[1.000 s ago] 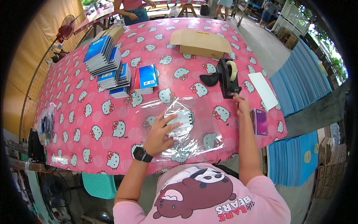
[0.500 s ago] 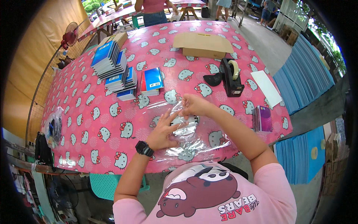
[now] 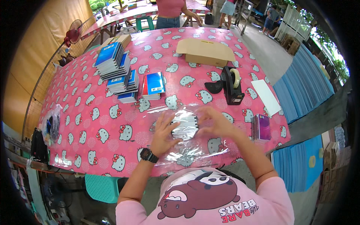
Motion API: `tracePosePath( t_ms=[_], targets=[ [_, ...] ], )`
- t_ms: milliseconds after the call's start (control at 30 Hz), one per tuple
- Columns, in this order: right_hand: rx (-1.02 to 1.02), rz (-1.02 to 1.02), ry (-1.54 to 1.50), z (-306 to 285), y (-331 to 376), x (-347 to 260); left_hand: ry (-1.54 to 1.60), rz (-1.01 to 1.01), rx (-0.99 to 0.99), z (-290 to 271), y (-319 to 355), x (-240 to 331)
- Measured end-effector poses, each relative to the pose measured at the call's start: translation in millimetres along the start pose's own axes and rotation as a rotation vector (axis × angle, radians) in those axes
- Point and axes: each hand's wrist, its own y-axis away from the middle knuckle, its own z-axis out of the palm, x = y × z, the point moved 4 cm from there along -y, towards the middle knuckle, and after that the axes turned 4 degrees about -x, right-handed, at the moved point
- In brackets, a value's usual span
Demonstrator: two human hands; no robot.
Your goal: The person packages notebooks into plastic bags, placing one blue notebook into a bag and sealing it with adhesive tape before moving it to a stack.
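A bundle of spiral notebooks [image 3: 185,126] sits on the table in front of me, page edges up, inside clear plastic film [image 3: 187,153]. My left hand [image 3: 164,132] rests along the bundle's left side, its fingers stretched out and spread over the film. At the right side, my right hand [image 3: 216,123] is curved, with thumb and fingers apart; whether its fingertips touch the bundle is hard to tell. The film lies loose and wrinkled around the bundle, reaching toward the near table edge.
Stacked blue notebooks [image 3: 112,62] and a smaller pile [image 3: 153,84] stand at the left. A tape dispenser [image 3: 233,88], cardboard box [image 3: 206,58], white sheet [image 3: 266,97] and purple notebook [image 3: 261,127] lie right. Another person [image 3: 168,13] stands beyond the pink-covered table [image 3: 93,123].
My right hand has come down from the film's top to the bundle's right side and opened. The bundle's page edges now show more clearly. The far person has shifted right in view.
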Motion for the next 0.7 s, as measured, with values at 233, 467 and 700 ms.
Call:
tracePosePath(
  t_ms=[233,467,700],
  targets=[
    [0.378,-0.164,-0.233,31,1,-29,0.043,-0.046,0.107,5,-8,16],
    [0.102,0.414,-0.953,54,-30,36,0.154,-0.189,0.159,1,-15,6],
    [0.145,-0.011,-0.572,27,-15,-8,0.127,-0.096,-0.042,0,-28,1]
  ],
)
